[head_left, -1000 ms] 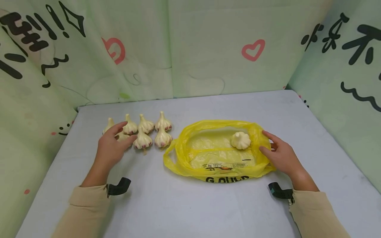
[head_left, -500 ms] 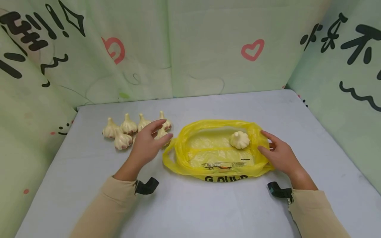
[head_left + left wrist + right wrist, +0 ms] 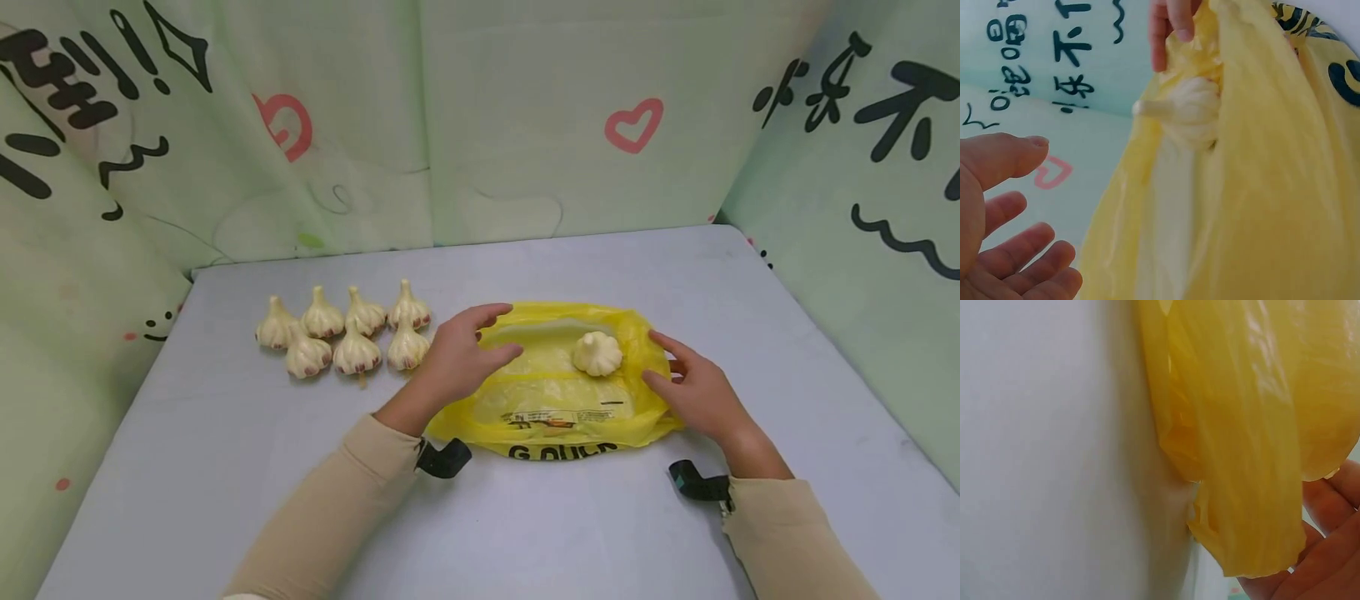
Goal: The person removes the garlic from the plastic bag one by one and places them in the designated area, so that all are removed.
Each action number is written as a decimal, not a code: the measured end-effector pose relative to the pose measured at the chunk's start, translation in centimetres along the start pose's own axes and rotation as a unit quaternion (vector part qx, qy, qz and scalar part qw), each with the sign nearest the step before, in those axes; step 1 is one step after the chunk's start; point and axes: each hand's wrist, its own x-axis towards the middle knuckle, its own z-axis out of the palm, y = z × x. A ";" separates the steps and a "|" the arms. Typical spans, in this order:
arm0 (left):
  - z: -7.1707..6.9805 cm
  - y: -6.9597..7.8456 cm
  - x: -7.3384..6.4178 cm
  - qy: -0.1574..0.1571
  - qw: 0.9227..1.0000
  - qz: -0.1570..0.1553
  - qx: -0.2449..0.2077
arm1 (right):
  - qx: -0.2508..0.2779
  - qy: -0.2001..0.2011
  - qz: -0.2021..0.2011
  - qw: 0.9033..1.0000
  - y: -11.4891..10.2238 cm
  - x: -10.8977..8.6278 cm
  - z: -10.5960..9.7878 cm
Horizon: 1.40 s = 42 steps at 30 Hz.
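Observation:
A yellow plastic bag point(image 3: 555, 392) lies on the table with its mouth spread towards me. One garlic bulb point(image 3: 597, 354) rests inside near its right end. My left hand point(image 3: 465, 354) hovers over the bag's left rim, thumb and fingers apart, holding nothing. At the right rim my right hand point(image 3: 697, 387) holds the bag's edge; its thumb and index finger lie over the plastic. In the right wrist view the hanging yellow plastic hides part of that hand. Further left, several garlic bulbs point(image 3: 357, 352) stand in two rough rows.
The white table point(image 3: 570, 533) runs back to a pale green curtain point(image 3: 510, 167) with dark lettering and red hearts. Another printed curtain panel point(image 3: 825, 175) closes off the right side. Both wrists carry black camera mounts.
My left hand has moved right, from above the garlic bulbs to the bag's left rim, with nothing in it throughout. The right hand has stayed at the bag's right edge.

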 end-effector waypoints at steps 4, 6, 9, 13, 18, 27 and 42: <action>1.8 0.7 0.9 -0.033 0.999 0.006 0.012 | 0.003 -0.004 -0.001 1.000 0.0 -0.1 0.1; 2.7 1.0 1.4 -0.047 0.999 0.005 0.016 | 0.003 -0.002 -0.003 1.000 0.0 -0.1 0.1; 4.1 1.3 2.2 -0.066 0.998 0.001 0.013 | 0.000 0.002 -0.006 1.000 0.1 -0.2 0.2; 5.8 1.6 3.1 -0.093 0.996 -0.007 0.003 | -0.002 0.005 -0.008 1.000 0.1 -0.4 0.3; 7.2 1.9 3.9 -0.100 0.995 -0.011 0.003 | 0.000 0.006 -0.011 1.000 0.1 -0.6 0.4; 8.4 1.7 4.8 -0.087 0.996 -0.033 -0.004 | -0.004 0.006 -0.014 1.000 -0.1 -0.5 0.4; 10.0 1.5 5.9 -0.077 0.996 -0.041 -0.003 | -0.001 0.007 -0.023 1.000 -0.3 -0.3 0.4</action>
